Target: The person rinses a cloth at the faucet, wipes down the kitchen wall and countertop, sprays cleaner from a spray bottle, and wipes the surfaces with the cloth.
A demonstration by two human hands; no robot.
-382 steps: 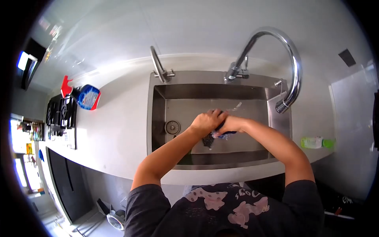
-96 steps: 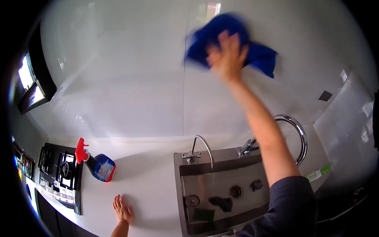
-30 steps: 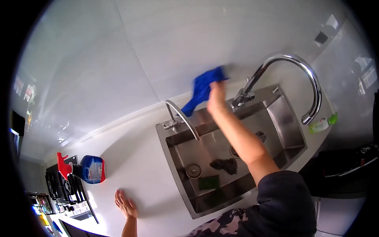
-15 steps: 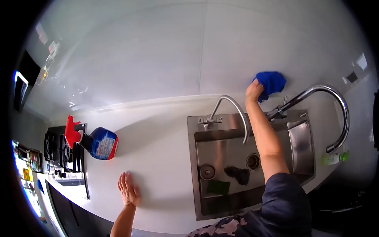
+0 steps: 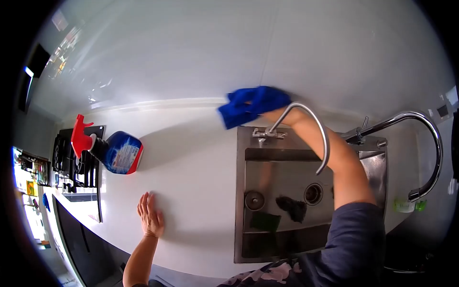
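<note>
At the foot of the wall [image 5: 191,62], behind the thin tap [image 5: 271,133], blue cloth [image 5: 256,103] lies bunched in right hand [image 5: 274,115], long axis roughly along the wall, fingers mostly hidden. Left hand [image 5: 150,217] is farther off, nearer the body, spread empty on worktop [image 5: 191,191]

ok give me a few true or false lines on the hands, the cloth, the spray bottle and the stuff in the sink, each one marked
The right hand holds a blue cloth. True.
The spray bottle has a red trigger. True.
The left hand grips the spray bottle. False: it rests on the counter.
The green pad hangs from a tap. False: it lies in the sink.
A dark, crumpled thing is in the sink. True.
</note>
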